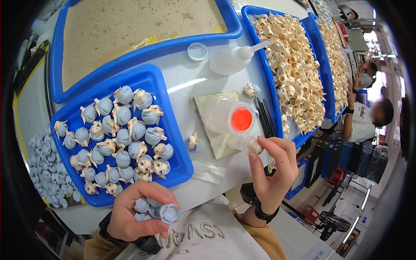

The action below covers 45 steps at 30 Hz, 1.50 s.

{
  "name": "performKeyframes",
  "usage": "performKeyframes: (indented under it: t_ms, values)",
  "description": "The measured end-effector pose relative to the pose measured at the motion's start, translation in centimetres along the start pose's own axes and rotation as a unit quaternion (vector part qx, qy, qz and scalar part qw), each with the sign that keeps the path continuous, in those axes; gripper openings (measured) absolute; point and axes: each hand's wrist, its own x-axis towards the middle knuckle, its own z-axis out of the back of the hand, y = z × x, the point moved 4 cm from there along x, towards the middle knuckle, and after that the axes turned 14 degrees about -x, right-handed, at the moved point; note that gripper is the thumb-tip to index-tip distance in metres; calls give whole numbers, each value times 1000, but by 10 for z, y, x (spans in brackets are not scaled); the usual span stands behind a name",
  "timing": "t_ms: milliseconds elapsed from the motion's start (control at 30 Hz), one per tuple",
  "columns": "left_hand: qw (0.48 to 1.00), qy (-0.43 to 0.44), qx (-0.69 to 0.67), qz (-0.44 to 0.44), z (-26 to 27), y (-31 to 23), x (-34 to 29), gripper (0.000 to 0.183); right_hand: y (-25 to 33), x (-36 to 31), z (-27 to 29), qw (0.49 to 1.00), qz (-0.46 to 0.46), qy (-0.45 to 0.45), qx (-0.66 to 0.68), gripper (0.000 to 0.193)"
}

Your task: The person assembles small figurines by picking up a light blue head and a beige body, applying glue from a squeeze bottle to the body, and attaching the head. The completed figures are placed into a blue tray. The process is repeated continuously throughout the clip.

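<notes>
My left hand [134,212] is curled round several pale blue-grey hair pieces [170,213], one with its hollow side facing up between thumb and fingertips. Between thumb and forefinger, my right hand [277,167] pinches a small cream doll head [255,147]. That head is right by the small translucent spout of a plastic container [216,115] with a bright orange-red round top. The container stands on a greyish square pad [208,102]. Left of my hands, a blue tray [182,167] holds many doll heads with blue-grey hair fitted on.
Loose hair pieces [45,169] lie heaped at the far left. A white squeeze bottle [229,60], a round cap [197,52], dark pens [264,117] and crumpled tissue [209,172] lie on the table. Blue bins of cream heads [294,65] stand right; co-workers [364,121] sit beyond.
</notes>
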Motion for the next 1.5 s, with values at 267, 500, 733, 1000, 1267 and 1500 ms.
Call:
performKeyframes:
  t_ms: [267,500,733,1000,1267,1500]
  values:
    - [999,-3,32,-27,2,0,-1,33,-2,-6,0,999,-11,-23,20,35]
    - [1000,-12,21,-11,-2,2,3,34,33,-23,10,938,94,-18,334,33]
    - [997,-17,74,3,-4,0,-2,32,72,-28,-2,945,155,61,281,37]
    - [990,-57,112,68,-3,-2,-5,30,86,-27,1,953,198,104,203,49]
    - [987,-50,108,104,-4,2,-2,35,89,-35,-4,958,203,121,159,50]
    - [989,-53,90,106,-5,4,-2,34,83,-40,-14,941,164,151,254,52]
